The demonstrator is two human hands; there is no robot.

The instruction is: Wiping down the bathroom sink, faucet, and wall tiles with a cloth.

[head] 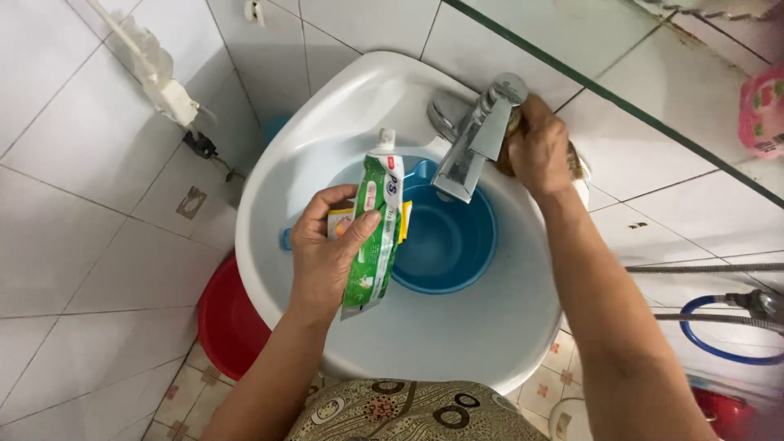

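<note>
Left hand: my left hand [327,253] is holding a green and white toothpaste tube [376,233] over the white washbasin [457,335], with a small yellow packet [341,222] tucked behind it.
Left fingers: my thumb [359,229] is pressing across the front of the tube and the other fingers are curling behind it, so the tube is being pinched flat and is not slipping.
Tube position: it is pointing cap-up toward the chrome tap [474,147], lifted above the blue plastic bowl [449,241] that is sitting inside the basin, I think to keep it dry.
Right hand: my right hand [539,151] is reaching past the tap to the back rim, the arm stretching straight.
Right fingers: they are closing around something brownish [576,160]; I cannot tell what it is.
Around: a red bucket [229,318] is standing under the basin on the tiled floor, and a blue hose [719,347] is hanging at the right.
</note>
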